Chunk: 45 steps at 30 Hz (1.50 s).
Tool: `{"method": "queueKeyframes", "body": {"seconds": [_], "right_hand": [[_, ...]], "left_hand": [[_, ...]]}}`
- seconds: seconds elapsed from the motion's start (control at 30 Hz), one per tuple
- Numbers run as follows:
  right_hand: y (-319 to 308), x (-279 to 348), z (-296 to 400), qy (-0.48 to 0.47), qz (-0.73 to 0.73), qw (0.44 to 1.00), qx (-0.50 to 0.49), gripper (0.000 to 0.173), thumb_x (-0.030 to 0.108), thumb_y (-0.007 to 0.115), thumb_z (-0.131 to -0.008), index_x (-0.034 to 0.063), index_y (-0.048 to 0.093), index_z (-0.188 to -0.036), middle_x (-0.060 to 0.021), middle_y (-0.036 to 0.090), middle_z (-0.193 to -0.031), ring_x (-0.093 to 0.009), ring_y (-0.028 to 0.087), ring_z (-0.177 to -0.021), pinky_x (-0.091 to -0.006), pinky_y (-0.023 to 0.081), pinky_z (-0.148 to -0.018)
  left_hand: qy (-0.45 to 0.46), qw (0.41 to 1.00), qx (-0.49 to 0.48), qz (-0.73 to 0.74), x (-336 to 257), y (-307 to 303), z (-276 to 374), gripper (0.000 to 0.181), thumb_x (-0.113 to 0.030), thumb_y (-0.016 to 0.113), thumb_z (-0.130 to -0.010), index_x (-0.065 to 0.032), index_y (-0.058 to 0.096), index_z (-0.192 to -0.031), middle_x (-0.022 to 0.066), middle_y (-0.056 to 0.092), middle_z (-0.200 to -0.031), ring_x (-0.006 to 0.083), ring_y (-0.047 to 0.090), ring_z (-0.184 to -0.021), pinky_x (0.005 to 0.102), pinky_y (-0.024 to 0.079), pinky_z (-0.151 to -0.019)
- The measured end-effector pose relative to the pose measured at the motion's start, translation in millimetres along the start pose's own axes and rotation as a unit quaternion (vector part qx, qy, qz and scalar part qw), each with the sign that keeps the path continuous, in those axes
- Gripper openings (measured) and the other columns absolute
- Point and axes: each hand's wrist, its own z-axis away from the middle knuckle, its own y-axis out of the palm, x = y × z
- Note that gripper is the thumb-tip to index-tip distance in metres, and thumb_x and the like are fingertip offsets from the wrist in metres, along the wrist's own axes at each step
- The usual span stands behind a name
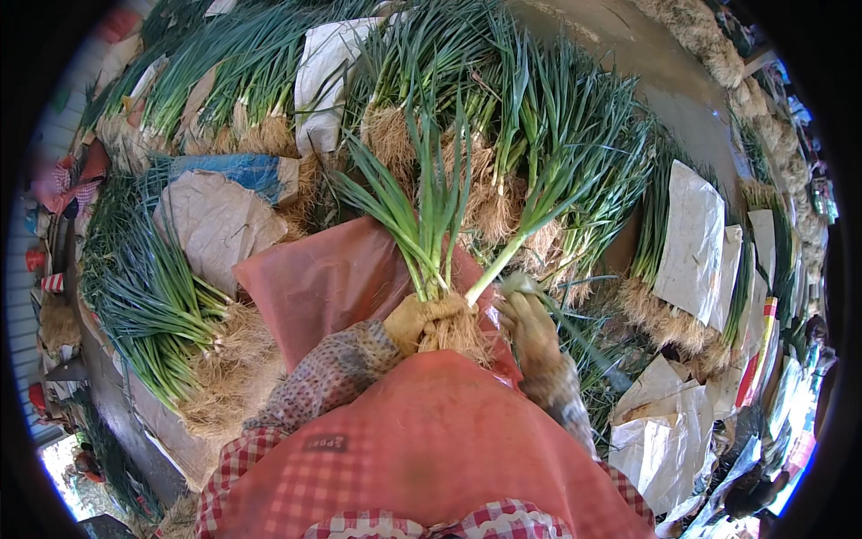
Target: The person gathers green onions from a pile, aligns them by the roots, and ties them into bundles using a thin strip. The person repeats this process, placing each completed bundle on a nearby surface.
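My left hand (421, 322), in a yellowish glove, is closed around several green onions (431, 236) just above their tan roots (458, 337). Their leaves fan upward, and one stalk leans off to the right. Close by on the right, my right hand (528, 320), gloved and somewhat blurred, has its fingers bent at a pale, blurred bit of plant with a trailing green leaf; whether it grips this is unclear. Both hands are over a translucent red plastic apron (431, 418) worn on a checked garment.
Heaps of rooted green onions (572, 135) lie ahead; another pile (155, 296) lies at left. Whitish sacks (690, 242) stand at right, with crumpled sheets (663, 431) below them. A beige sack (219, 219) lies beside a blue one (232, 172).
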Motion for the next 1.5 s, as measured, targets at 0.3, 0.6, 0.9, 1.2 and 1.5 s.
{"method": "queueKeyframes", "body": {"seconds": [0.3, 0.6, 0.9, 1.2, 1.5], "right_hand": [[70.5, 24.7, -38.3, -0.03, -0.037, 0.998, -0.031, 0.023, 0.016, 0.061, -0.091, -0.0041, 0.064, -0.1, -0.0091, 0.065, -0.068, -0.015, 0.062, -0.052, -0.0235, 0.053, -0.046], [46.9, 25.1, -72.0, -0.048, 0.003, 0.993, -0.11, 0.03, 0.026, 0.062, -0.089, 0.0008, 0.063, -0.107, -0.0088, 0.064, -0.078, -0.016, 0.06, -0.057, -0.0246, 0.053, -0.046], [19.3, 88.1, -178.3, -0.053, 0.543, 0.78, -0.307, 0.054, 0.033, 0.057, -0.09, 0.0127, 0.043, -0.138, -0.0145, 0.047, -0.136, -0.031, 0.046, -0.124, -0.0392, 0.044, -0.099], [-3.8, 124.1, -148.1, 0.02, -0.116, 0.993, -0.005, 0.032, 0.023, 0.061, -0.09, 0.0025, 0.061, -0.116, -0.0077, 0.066, -0.095, -0.013, 0.057, -0.068, -0.025, 0.05, -0.056], [31.1, -5.8, -103.0, -0.03, 0.024, 0.999, 0.036, 0.034, 0.022, 0.062, -0.088, -0.0032, 0.06, -0.111, -0.0188, 0.062, -0.114, -0.026, 0.057, -0.109, -0.038, 0.044, -0.095]], "left_hand": [[0.107, 0.989, 0.067, -0.076, -18.0, 6.6, 26.2, 0.025, -0.022, 0.057, -0.092, -0.0007, 0.061, -0.104, 0.0076, 0.064, -0.096, 0.0122, 0.06, -0.082, 0.0251, 0.05, -0.07], [0.092, 0.987, 0.033, -0.128, -29.8, 18.7, 33.6, 0.03, -0.011, 0.065, -0.085, 0.0005, 0.06, -0.112, 0.0067, 0.064, -0.082, 0.0111, 0.063, -0.068, 0.02, 0.047, -0.054], [0.009, 0.981, 0.03, -0.191, -38.7, 11.5, 12.0, 0.033, -0.011, 0.06, -0.088, -0.0007, 0.057, -0.119, 0.0071, 0.064, -0.091, 0.013, 0.061, -0.075, 0.0251, 0.05, -0.063], [0.118, 0.987, 0.092, 0.057, -65.1, 41.5, 26.7, 0.058, -0.017, 0.055, -0.09, 0.0007, 0.034, -0.141, 0.012, 0.065, -0.101, 0.0196, 0.065, -0.093, 0.0318, 0.054, -0.083], [0.065, 0.961, -0.109, -0.248, -1.8, -13.2, -17.2, 0.027, -0.023, 0.065, -0.086, -0.0061, 0.064, -0.107, 0.0015, 0.064, -0.103, 0.0156, 0.057, -0.095, 0.0333, 0.048, -0.071]]}}
